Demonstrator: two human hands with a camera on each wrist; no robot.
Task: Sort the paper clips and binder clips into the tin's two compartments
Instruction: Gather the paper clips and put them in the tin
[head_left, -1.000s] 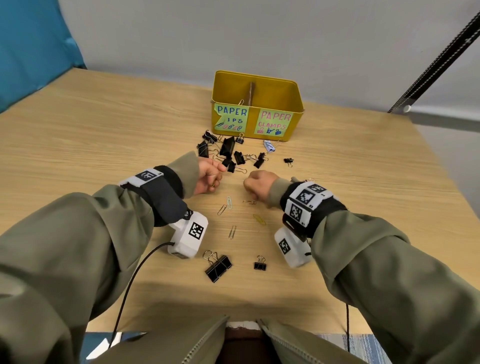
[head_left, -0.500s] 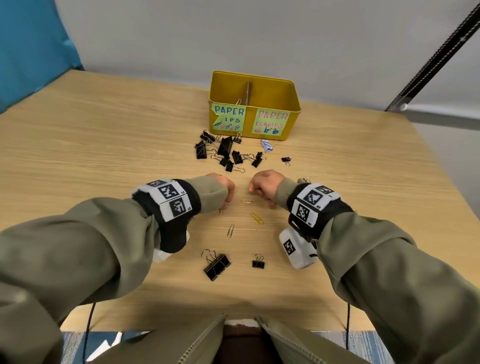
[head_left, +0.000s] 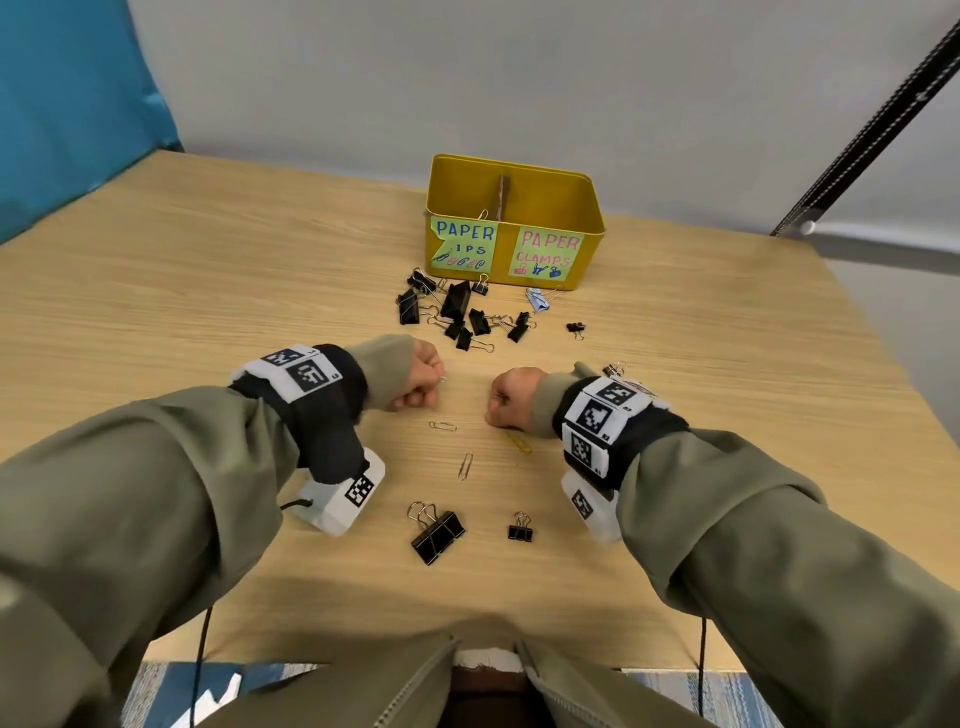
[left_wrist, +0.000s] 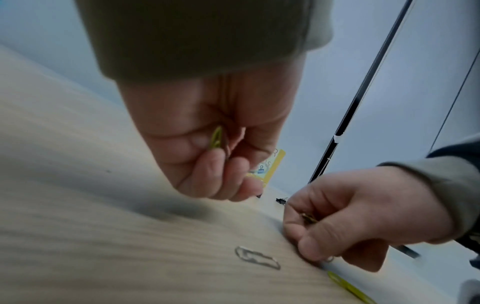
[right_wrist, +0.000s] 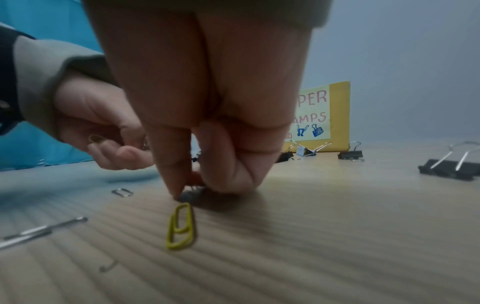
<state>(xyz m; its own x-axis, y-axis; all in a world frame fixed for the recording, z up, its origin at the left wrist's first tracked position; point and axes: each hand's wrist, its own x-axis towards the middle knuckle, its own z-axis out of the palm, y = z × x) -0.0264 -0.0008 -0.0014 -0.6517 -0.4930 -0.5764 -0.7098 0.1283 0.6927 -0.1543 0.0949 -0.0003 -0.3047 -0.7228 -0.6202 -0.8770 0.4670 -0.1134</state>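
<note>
Progress looks early: nearly all the clips are on the counter (head_left: 156, 322), not in the tin (head_left: 514, 171). One wire loop pokes up at the tin's front-left rim, so prob. at least one item is inside; contents otherwise hidden. A cluster of black binder clips (head_left: 457, 312) lies just in front of the tin, w/ a pale blue one (head_left: 537, 300) beside it and a tiny black one (head_left: 575, 327) off to the right. Nearer the person: a big binder clip (head_left: 437, 535), a small one (head_left: 519, 531), two silver paper clips (head_left: 442, 426) (head_left: 465, 466) and a yellow paper clip (head_left: 519, 445).

Left hand (head_left: 418, 382): fingers curled, grip holding a greenish-yellow paper clip (left_wrist: 216, 138) plus silver wire at the fingertips. Right hand (head_left: 511, 397): grip pinching down at the counter just beyond the yellow clip; a brownish clip (left_wrist: 309, 218) shows in its curled fingers.

Labels, hand-lettered on green paper: left reads "PAPER …IPS" (part torn), right "PAPER CLAMPS", both w/ small clip drawings. No brand visible.

Left to do, I'd judge: almost everything.
</note>
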